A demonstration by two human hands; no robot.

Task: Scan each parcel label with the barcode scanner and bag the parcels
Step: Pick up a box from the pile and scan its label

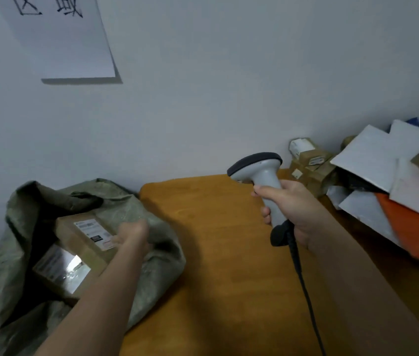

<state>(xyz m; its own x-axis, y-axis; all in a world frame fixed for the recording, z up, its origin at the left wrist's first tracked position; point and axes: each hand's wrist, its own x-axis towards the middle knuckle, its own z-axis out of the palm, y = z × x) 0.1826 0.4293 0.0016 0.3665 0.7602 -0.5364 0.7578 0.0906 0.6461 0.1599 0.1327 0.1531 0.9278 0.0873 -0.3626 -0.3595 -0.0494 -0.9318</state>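
A green woven sack (18, 265) gapes open at the left end of the orange table (216, 240). Inside it lies a brown cardboard parcel (79, 237) with a white label, and below that a second parcel (59, 268) with shiny tape. My left hand (131, 233) reaches over the sack's mouth at the labelled parcel's right edge; motion blur hides its fingers. My right hand (290, 209) grips the handle of a grey barcode scanner (259, 170), held upright above the table with its black cable (303, 283) trailing down.
A heap of parcels fills the table's right end: small brown boxes (311, 163), white mailers (373, 155) and an orange mailer (414, 227). A white sheet with handwritten characters (56, 34) hangs on the wall behind.
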